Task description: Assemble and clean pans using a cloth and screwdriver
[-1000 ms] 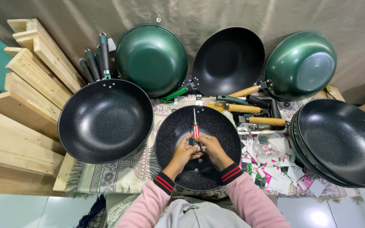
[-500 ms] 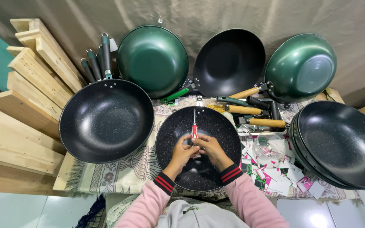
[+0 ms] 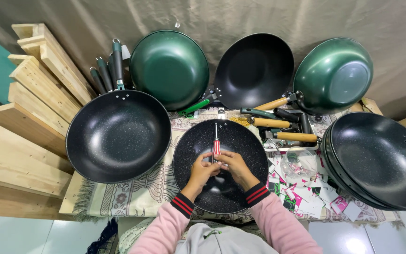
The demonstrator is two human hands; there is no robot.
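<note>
The person is wearing a pink long-sleeved top, and both sleeves are showing from the lower edge of the view up to the wrists. Each sleeve is ending in a dark ribbed cuff that is carrying two thin red stripes running around it. The left hand (image 3: 202, 170) and the right hand (image 3: 235, 165) are both bare, wearing no gloves, and no rings or watch are showing. Between the two sleeves, at the bottom middle of the view, a pale grey garment is covering the chest, and a small green mark is showing near its top.
</note>
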